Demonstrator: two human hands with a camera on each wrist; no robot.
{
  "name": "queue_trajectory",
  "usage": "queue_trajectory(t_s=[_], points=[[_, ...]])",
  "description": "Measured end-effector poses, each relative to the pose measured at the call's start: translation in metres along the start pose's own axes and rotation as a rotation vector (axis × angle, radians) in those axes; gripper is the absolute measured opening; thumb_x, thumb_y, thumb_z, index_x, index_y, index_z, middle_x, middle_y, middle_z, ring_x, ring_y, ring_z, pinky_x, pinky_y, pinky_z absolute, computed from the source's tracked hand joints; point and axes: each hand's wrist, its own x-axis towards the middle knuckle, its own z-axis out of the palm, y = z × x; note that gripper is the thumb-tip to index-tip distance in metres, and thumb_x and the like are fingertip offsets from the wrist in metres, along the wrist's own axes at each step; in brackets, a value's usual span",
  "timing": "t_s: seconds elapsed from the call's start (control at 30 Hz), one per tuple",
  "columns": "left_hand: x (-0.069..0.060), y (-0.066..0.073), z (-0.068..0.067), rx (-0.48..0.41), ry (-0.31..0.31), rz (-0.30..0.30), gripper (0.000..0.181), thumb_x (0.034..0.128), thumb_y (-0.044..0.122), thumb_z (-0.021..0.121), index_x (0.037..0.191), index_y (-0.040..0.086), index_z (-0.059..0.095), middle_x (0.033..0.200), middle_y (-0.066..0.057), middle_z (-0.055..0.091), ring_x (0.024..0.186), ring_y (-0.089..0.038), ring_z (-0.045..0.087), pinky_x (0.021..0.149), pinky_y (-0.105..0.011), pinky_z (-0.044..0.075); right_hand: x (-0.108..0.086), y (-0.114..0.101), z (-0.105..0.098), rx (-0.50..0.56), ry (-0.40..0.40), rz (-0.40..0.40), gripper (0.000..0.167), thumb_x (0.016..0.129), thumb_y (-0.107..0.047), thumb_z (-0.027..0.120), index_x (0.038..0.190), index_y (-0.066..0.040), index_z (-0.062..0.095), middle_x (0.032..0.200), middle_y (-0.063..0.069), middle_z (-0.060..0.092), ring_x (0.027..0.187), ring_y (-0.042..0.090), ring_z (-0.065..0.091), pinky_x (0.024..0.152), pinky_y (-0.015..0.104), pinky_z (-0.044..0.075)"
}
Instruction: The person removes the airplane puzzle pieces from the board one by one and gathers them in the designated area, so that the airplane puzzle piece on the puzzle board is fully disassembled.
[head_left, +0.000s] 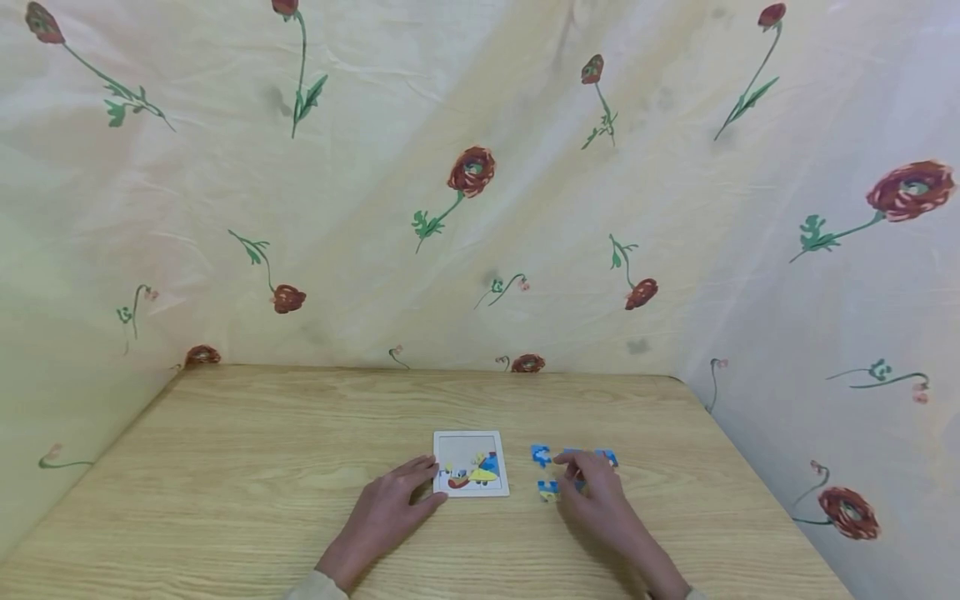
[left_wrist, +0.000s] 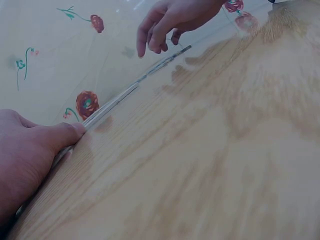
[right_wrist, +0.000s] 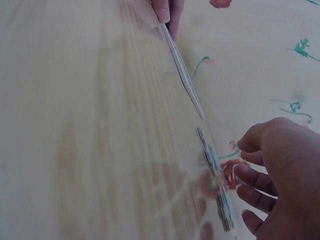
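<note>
A white-framed jigsaw puzzle board (head_left: 471,433) lies flat on the table, its lower part filled with a yellow, red and blue picture. My left hand (head_left: 393,504) holds the board's lower left corner, thumb at the bottom edge and fingers along the left side. My right hand (head_left: 600,500) hovers over loose puzzle pieces, its fingers loosely bent. In the left wrist view the right hand (left_wrist: 182,22) has nothing visible between its fingers. One blue-and-white piece (head_left: 540,455) and a blue-and-yellow piece (head_left: 548,490) lie left of that hand; other pieces (head_left: 607,457) are partly hidden behind it.
The wood-grain table (head_left: 300,417) extends around the board. A cream cloth with printed red flowers (head_left: 360,208) hangs behind the table and along both sides.
</note>
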Motion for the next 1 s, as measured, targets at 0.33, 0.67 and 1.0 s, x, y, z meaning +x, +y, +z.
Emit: queue_trajectory(t_s=[0.33, 0.67, 1.0], points=[[0.000, -0.001, 0.000, -0.001, 0.004, 0.001, 0.050, 0.0984, 0.042, 0.071, 0.130, 0.003, 0.071, 0.139, -0.013, 0.065, 0.128, -0.031, 0.062, 0.098, -0.053, 0.054, 0.014, -0.016, 0.021, 0.024, -0.081, 0.010, 0.024, 0.096, 0.001, 0.068, 0.120, 0.000, 0.067, 0.095, -0.004, 0.058, 0.096, 0.018, 0.049, 0.083, 0.031, 0.048], [0.000, -0.002, 0.000, -0.009, 0.000, 0.005, 0.052, 0.0990, 0.044, 0.070, 0.131, 0.003, 0.071, 0.139, -0.013, 0.064, 0.128, -0.031, 0.061, 0.100, -0.053, 0.053, 0.028, -0.025, 0.041, -0.040, -0.082, -0.004, 0.020, 0.094, 0.002, 0.070, 0.112, -0.005, 0.070, 0.090, -0.007, 0.056, 0.090, 0.017, 0.048, 0.076, 0.032, 0.042], [0.000, -0.002, 0.002, 0.011, 0.021, 0.022, 0.050, 0.0984, 0.043, 0.071, 0.129, 0.004, 0.072, 0.138, -0.012, 0.066, 0.126, -0.031, 0.063, 0.098, -0.052, 0.054, 0.038, -0.032, 0.056, -0.066, -0.088, 0.001, 0.015, 0.094, -0.003, 0.073, 0.108, -0.008, 0.071, 0.092, -0.004, 0.059, 0.093, 0.018, 0.050, 0.081, 0.038, 0.040]])
